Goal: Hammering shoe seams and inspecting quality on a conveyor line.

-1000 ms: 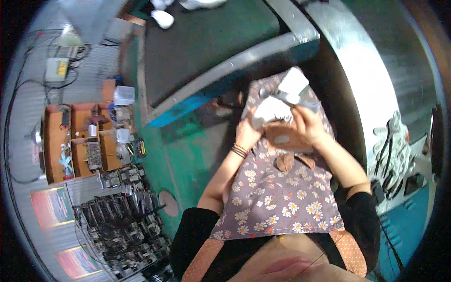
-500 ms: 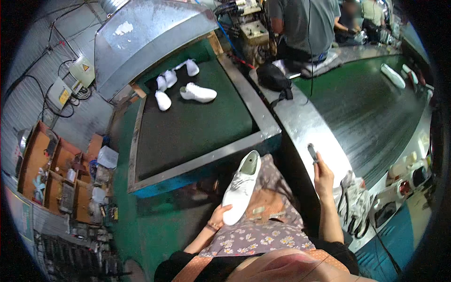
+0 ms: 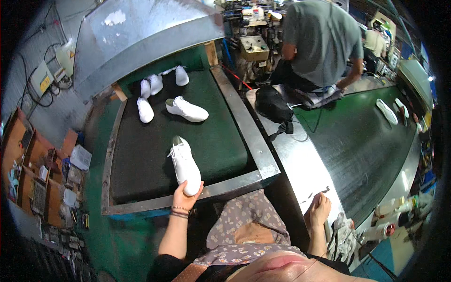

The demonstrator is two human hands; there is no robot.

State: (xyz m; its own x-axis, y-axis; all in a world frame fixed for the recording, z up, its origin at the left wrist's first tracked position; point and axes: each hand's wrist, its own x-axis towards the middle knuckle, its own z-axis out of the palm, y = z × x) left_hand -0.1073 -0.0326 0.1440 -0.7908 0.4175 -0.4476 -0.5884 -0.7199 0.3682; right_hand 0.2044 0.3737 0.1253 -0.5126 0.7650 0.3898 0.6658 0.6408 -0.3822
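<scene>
White lace-up sneaker (image 3: 184, 164) shifts from above the floral apron (image 3: 256, 211) to the near end of the dark green conveyor belt (image 3: 221, 150); left hand (image 3: 187, 196) travels with it. Reading, as judgement: lap-side handling of this shoe looks finished, and placing it on the belt looks to be the step in hand.

Near to far. Apron front shows a brown patch (image 3: 253, 233), material unclear. Left grip: closed on the toe, thumb along one side, fingers along the other; heel opening faces away from the wearer. Sneaker stands past the steel frame (image 3: 225, 189); whether its sole touches the belt, cannot tell.

Right hand (image 3: 320, 210) is curled low over the steel ledge (image 3: 300, 162), near the grey gloves (image 3: 345, 239). Half a second earlier it is raised with a grey hand tool; now cannot tell whether it grips anything. Slim dark shape (image 3: 326, 190) just ahead of it, not identifiable.

Farther: a loose white shoe (image 3: 188, 110) lies mid-belt, with more white shoes (image 3: 155, 84) below the metal hood (image 3: 145, 35); their arrangement matches the earlier frame. Beyond, a co-worker in grey (image 3: 322, 47) now shows a bent arm at the second conveyor (image 3: 357, 141)
</scene>
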